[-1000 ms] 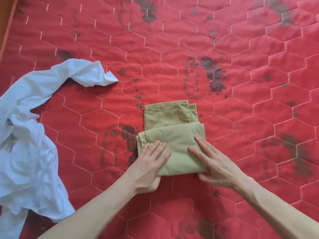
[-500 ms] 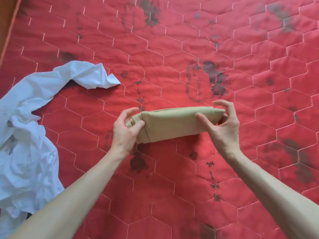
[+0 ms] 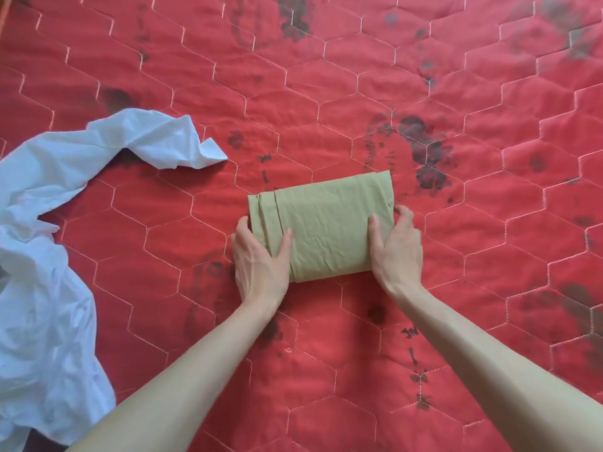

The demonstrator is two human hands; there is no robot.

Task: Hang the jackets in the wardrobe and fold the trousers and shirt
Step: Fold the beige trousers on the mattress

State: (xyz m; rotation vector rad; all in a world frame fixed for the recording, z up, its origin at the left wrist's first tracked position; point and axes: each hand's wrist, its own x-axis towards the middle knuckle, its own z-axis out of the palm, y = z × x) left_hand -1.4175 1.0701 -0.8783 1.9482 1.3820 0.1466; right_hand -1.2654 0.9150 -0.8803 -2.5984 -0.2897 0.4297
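Khaki trousers (image 3: pixel 323 230), folded rectangular; crumpled white shirt (image 3: pixel 49 256) apart.

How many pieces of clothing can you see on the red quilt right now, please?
2. The folded trousers lie mid-quilt, gripped at their ends by the left hand and right hand. The unfolded white shirt sprawls at the left edge, partly out of frame.

A red quilted mattress cover (image 3: pixel 326 93), stitched in pale thread into a hexagon pattern and marked with dark smudged stains and some dark scribbles, fills nearly the whole view, with a narrow strip of brown wood (image 3: pixel 2 8) showing at the top left corner.
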